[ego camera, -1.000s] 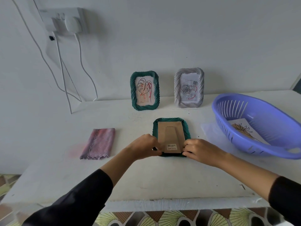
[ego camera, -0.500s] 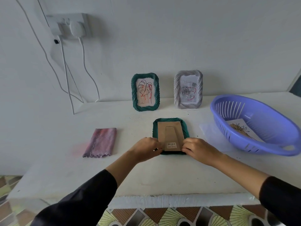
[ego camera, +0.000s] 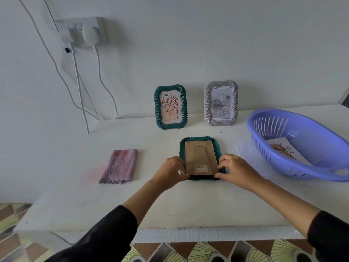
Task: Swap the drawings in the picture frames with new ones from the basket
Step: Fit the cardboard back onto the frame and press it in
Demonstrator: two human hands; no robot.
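Head view is showing a green frame (ego camera: 200,157) lying face down mid-table (ego camera: 188,205), cardboard back (ego camera: 200,159) up, long axis running away from the person. Left hand (ego camera: 171,172) and right hand (ego camera: 237,170) are pinching its near corners. Purple basket (ego camera: 294,140) is sitting rightward, white wall (ego camera: 207,44) behind.

Both hands, left hand (ego camera: 171,172) and right hand (ego camera: 236,170), have eased slightly apart along the face-down green frame's (ego camera: 200,157) near edge.
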